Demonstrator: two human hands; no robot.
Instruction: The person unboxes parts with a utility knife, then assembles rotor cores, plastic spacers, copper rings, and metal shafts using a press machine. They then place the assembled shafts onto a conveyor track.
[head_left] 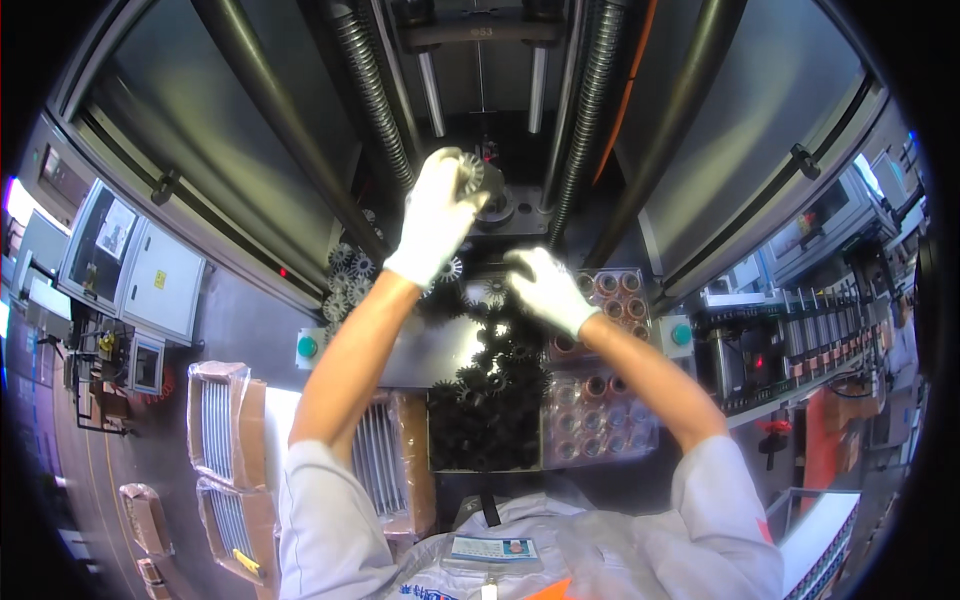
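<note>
My left hand [432, 225], in a white glove, is raised at the press with its fingers closed round a toothed metal core [472, 173]. The core is just above a round metal fixture [495, 207] on the press base. Lower and to the right, my white-gloved right hand [550, 290] reaches over the worktop with curled fingers. Something dark shows between its thumb and fingers, too unclear to name. Several black toothed cores [497, 380] lie piled on the worktop below that hand. Paler toothed cores [350, 280] are heaped left of my left forearm.
Clear trays of copper-coloured rings [600, 415] are at the right. Green buttons [308, 346] flank the worktop. Metal columns [290, 130] and coiled hoses [590, 110] rise beside the press. Cardboard boxes of metal rods [222, 425] stand at the lower left.
</note>
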